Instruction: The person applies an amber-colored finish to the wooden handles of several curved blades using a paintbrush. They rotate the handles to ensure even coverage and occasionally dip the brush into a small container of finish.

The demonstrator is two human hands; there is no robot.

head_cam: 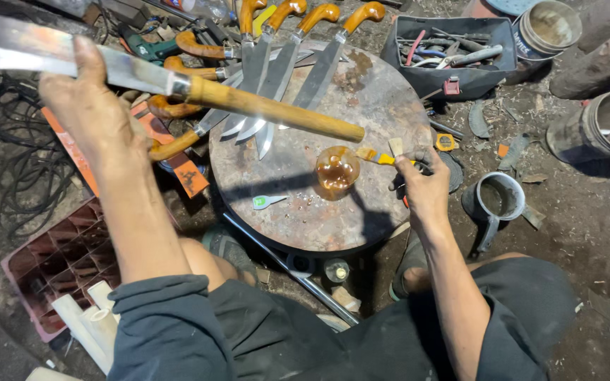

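The left hand (90,113) is raised above and beyond the left edge of the round rusty table (298,212), its fingers closed around the flat steel blade of a long knife (178,88). The knife lies nearly level in the air, its pale wooden handle reaching out over the table top and ending above a small glass bowl of amber liquid (337,169). That bowl stands on the table, right of its centre, between the two hands but much closer to the right one. The right hand (421,187) sits at the right edge of the table, clenched on a small brush (378,156) with a yellow ferrule; the bristle end points left, reaching just beside the bowl's rim, below the tip of the knife's handle. Along the far edge of the table a row of finished knives with curved orange-brown handles (298,56) lies fanned out, blades pointing toward the centre, well apart from both hands. A small pale green spoon (266,202) lies on the table near its left front edge. On the ground beyond the table's right side are a dark toolbox (453,53) and a grey jug (497,201), and by its left side a red crate (65,268).
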